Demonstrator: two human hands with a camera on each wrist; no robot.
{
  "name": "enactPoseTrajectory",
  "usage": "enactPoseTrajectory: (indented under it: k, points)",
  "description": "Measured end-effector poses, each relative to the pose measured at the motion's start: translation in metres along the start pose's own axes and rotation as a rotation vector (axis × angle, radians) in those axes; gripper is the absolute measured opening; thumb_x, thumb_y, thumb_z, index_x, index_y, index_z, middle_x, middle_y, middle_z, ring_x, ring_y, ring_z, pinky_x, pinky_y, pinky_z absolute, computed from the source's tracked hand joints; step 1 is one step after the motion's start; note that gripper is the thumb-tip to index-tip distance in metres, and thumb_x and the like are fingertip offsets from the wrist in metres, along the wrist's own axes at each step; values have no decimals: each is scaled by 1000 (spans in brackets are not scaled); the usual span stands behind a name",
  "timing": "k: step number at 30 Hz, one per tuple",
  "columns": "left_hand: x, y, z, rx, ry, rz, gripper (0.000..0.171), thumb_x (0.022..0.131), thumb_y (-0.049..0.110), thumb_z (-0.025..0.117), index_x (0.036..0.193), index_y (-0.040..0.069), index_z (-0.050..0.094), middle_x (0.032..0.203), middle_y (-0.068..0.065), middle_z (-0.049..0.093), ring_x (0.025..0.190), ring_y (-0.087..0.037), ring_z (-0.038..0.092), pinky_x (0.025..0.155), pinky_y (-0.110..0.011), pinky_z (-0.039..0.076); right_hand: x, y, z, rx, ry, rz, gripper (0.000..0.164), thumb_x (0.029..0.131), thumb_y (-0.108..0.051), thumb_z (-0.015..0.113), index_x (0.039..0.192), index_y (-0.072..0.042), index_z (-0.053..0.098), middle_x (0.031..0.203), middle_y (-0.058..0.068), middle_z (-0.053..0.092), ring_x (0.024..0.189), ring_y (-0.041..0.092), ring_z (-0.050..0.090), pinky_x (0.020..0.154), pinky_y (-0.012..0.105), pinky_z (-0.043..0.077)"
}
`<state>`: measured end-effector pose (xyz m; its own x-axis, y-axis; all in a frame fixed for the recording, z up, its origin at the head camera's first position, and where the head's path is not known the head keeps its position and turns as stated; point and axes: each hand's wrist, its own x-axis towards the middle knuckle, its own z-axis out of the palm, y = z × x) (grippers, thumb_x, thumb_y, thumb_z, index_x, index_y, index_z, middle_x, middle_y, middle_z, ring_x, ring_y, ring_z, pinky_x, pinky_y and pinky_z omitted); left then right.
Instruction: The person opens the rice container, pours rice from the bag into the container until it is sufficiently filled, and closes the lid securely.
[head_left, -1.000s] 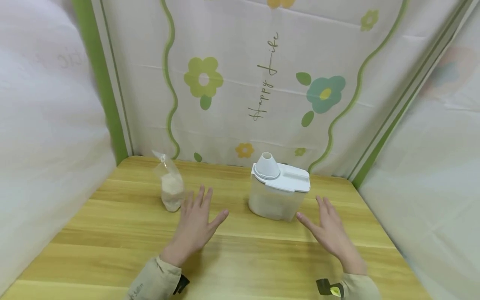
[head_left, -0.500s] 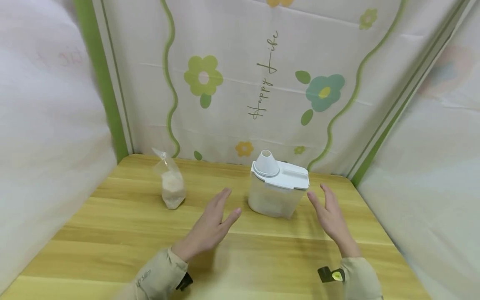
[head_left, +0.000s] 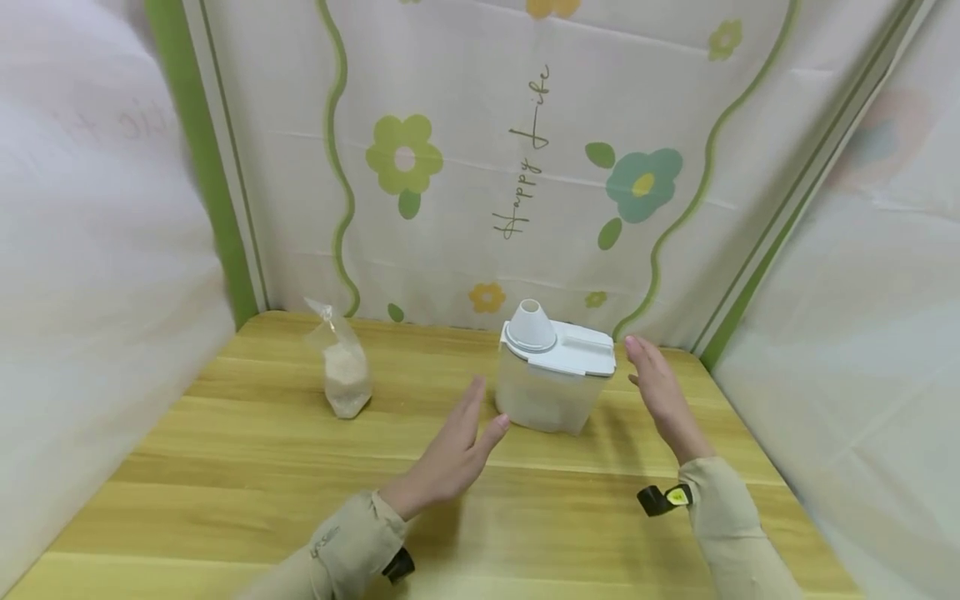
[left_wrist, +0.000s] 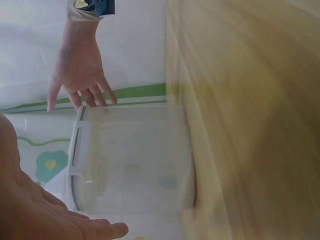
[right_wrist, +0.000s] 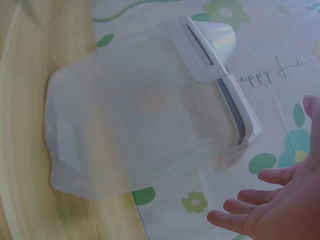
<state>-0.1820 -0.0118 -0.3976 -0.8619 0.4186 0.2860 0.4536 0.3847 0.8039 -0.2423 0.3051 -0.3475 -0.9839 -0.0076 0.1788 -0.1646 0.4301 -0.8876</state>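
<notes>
From here, the left hand (head_left: 448, 461) and right hand (head_left: 662, 398), fingers extended and gripping nothing, flank the cone-lidded translucent container (head_left: 549, 396), best met evenly at both ends.

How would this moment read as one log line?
container: lidded, upright on table | left hand: fingers extended, near container | right hand: fingers extended, near container | bag: on table, left of container

A wood-grained tabletop (head_left: 225, 483) bears two things toward its far side — a clear bag (head_left: 346, 375) of pale contents left, a translucent white-lidded container (head_left: 546, 396) upright right.
</notes>
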Motion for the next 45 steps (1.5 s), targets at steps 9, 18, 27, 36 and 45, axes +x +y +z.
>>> enactPoseTrajectory:
  k: [9, 18, 27, 36, 45]
  points:
    - [18, 1, 20, -42, -16, -10, 74, 106, 49, 30, 156, 2, 1, 161, -8, -6, 147, -22, -1, 118, -40, 4, 19, -8, 3, 76, -6, 17, 82, 102, -59, 32, 155, 1, 16, 156, 25, 21, 141, 40, 23, 112, 56, 27]
    - [29, 5, 30, -101, 17, -6, 76, 106, 51, 27, 155, -3, 5, 161, -16, 1, 147, -26, 2, 118, -44, 5, 32, -9, 13, 150, 0, 45, 85, 101, -62, 31, 145, 10, 32, 147, 29, 35, 136, 41, 32, 110, 57, 29]
    - [41, 7, 30, -156, 15, -30, 77, 105, 54, 23, 155, -2, 4, 161, -14, -1, 147, -25, 1, 118, -42, 4, 35, -6, 16, 171, -15, 72, 86, 101, -63, 26, 149, 8, 28, 149, 28, 33, 136, 40, 32, 111, 55, 27]
    - [45, 9, 33, -186, 26, -63, 77, 104, 56, 22, 156, 2, 4, 161, -9, -2, 147, -21, 1, 118, -41, 3, 40, -2, 22, 177, 3, 61, 63, 102, -60, 26, 89, 1, 37, 86, 6, 45, 77, 18, 45, 66, 27, 42]
    - [47, 10, 36, -204, 32, -69, 80, 103, 59, 20, 156, 1, 5, 161, -11, -1, 147, -21, 1, 118, -43, 4, 36, 2, 21, 207, -12, 81, 87, 99, -66, 26, 139, 8, 44, 133, 21, 50, 111, 23, 52, 84, 26, 48]
